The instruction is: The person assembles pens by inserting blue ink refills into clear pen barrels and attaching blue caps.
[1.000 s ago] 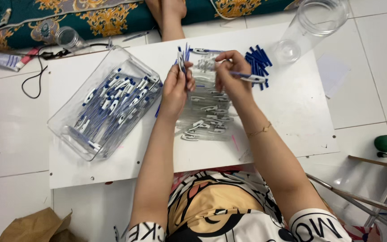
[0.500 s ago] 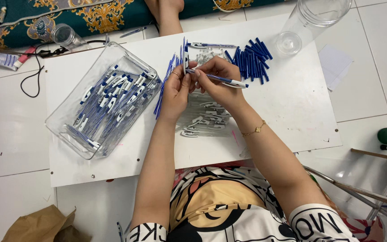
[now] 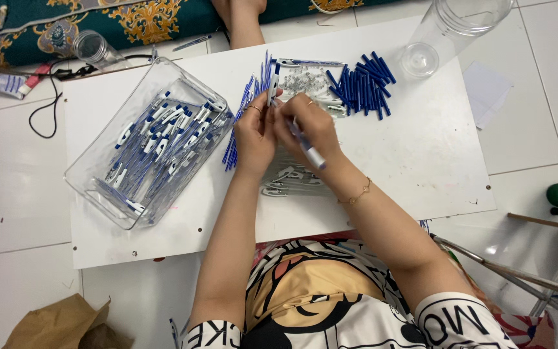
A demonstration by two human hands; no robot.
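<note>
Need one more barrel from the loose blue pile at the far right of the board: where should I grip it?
Pinch a blue barrel at the pile's right edge by its far end, coming from above on the right. They fan out there with ends sticking free, while the near ends crowd together. The right hand, holding a pen, is nearest.

One white board (image 3: 421, 155), one clear bin (image 3: 98, 187) with too many pens to count, two hands, one clear jar (image 3: 460, 19), one jar lid (image 3: 419, 59), one pile of blue caps (image 3: 363, 84).
</note>
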